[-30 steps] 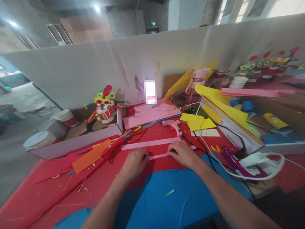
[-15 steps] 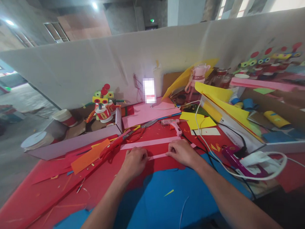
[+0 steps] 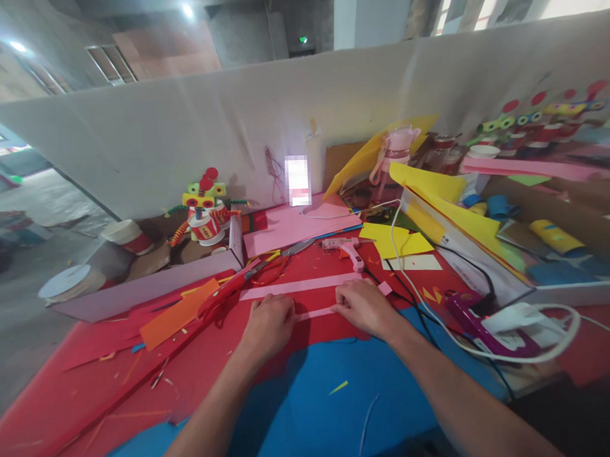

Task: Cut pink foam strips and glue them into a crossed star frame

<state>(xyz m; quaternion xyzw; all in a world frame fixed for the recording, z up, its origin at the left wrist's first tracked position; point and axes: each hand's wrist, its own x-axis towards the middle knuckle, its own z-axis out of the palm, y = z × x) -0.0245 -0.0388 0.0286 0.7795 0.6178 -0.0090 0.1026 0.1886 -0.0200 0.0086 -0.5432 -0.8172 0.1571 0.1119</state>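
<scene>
A narrow pink paper strip [image 3: 315,313] stretches between my two hands, low over the red tabletop. My left hand [image 3: 272,319] pinches its left end with curled fingers. At the strip's right end, my right hand [image 3: 362,305] closes on it in the same way. The fingertips of both hands are partly hidden. Just beyond them lies a wider pink paper strip [image 3: 300,286], flat on the red surface. Behind that strip rest a pink glue gun [image 3: 343,244] and scissors with red handles [image 3: 273,266].
Blue paper [image 3: 311,395] covers the near edge. A box with paper-cup robots [image 3: 207,225] stands at the left, and another box [image 3: 466,263] at the right. A white cable [image 3: 412,288] and a purple tool [image 3: 489,332] lie right of my forearm. Orange paper [image 3: 180,313] lies left.
Both hands stay almost in place on the narrow pink strip. The view has shifted very slightly.
</scene>
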